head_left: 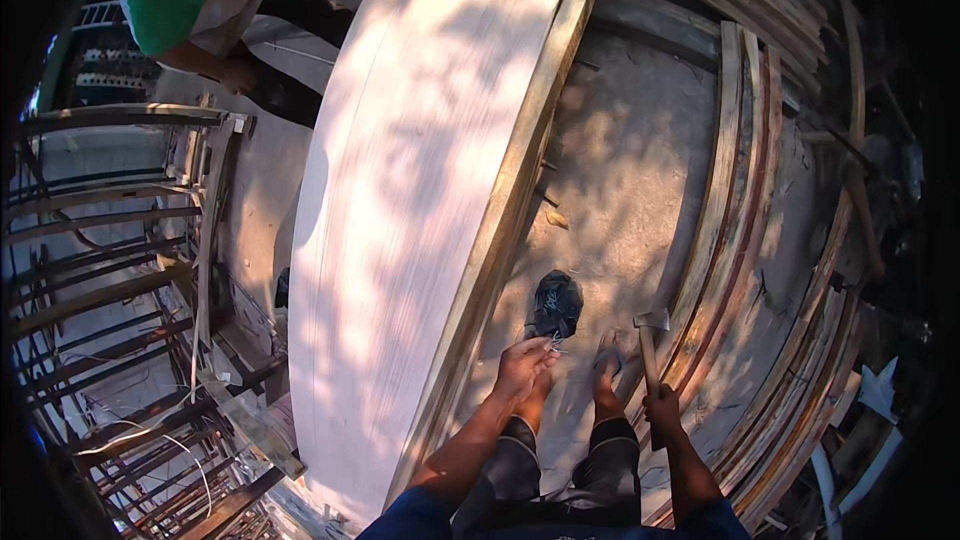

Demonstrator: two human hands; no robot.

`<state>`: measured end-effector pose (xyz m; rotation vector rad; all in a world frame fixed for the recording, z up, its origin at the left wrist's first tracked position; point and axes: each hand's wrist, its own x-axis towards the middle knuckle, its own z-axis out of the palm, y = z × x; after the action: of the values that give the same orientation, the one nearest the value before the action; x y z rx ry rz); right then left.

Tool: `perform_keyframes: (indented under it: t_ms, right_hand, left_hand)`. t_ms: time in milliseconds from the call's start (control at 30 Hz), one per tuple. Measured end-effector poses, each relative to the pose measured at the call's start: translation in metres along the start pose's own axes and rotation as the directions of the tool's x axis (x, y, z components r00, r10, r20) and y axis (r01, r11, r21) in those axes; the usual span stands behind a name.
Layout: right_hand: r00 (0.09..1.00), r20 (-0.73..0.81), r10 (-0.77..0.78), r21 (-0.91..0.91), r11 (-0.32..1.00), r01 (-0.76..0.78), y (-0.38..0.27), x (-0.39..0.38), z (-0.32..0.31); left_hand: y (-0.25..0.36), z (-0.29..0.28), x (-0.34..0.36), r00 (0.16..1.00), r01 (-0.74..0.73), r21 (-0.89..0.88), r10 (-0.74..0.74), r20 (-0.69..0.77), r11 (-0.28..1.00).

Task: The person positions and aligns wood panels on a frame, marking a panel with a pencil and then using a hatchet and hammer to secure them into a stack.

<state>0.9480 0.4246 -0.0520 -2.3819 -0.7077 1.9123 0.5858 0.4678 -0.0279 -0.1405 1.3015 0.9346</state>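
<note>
The thin nail-like pieces [559,343] at the fingertips of the left hand [520,368] are too small to make out or count; its fingers are pinched together around them, hiding part of the foot below. The right hand [660,408] is closed around the handle of a hammer [649,355], covering its lower part, with the head pointing away ahead of the knuckles. Just beyond the left fingertips lies a dark plastic bag [557,302], its contents hidden. To the left of both hands runs a long pale panel [400,200], dappled with shade and edged by a timber beam [497,205], its far end cut off. Long timber strips [715,240] lie right of the hammer on the dusty floor [625,155]. Far ahead and left of the hands, a co-worker [205,0] is cut off at the top, near slatted frames [110,195].
</note>
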Motion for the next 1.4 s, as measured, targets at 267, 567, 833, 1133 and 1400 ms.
perform_keyframes:
  t_ms: [267, 567, 833, 1133, 1400]
  right_hand:
    - [0.978, -0.091, 0.187, -0.052, 0.980, -0.192, 0.011, -0.200, -0.117]
    - [0.958, -0.149, 0.245, 0.145, 0.964, -0.224, 0.020, -0.243, -0.180]
    - [0.995, -0.098, -0.008, -0.020, 1.000, 0.006, -0.143, -0.191, -0.298]
    - [0.980, -0.005, -0.198, -0.200, 0.961, 0.193, -0.325, -0.138, -0.347]
    - [0.967, 0.041, -0.253, -0.298, 0.920, 0.253, -0.456, -0.100, -0.323]
  left_hand:
    - [0.149, 0.015, -0.092, 0.988, -0.150, 0.029, 0.151, -0.024, 0.988]
    - [0.242, 0.016, -0.098, 0.918, -0.355, -0.173, 0.307, -0.252, 0.919]
    - [0.264, 0.070, -0.076, 0.826, -0.479, -0.217, 0.353, -0.438, 0.851]
    - [0.272, 0.143, -0.043, 0.780, -0.547, -0.248, 0.379, -0.497, 0.799]
    - [0.315, 0.169, 0.009, 0.772, -0.578, -0.338, 0.364, -0.521, 0.743]
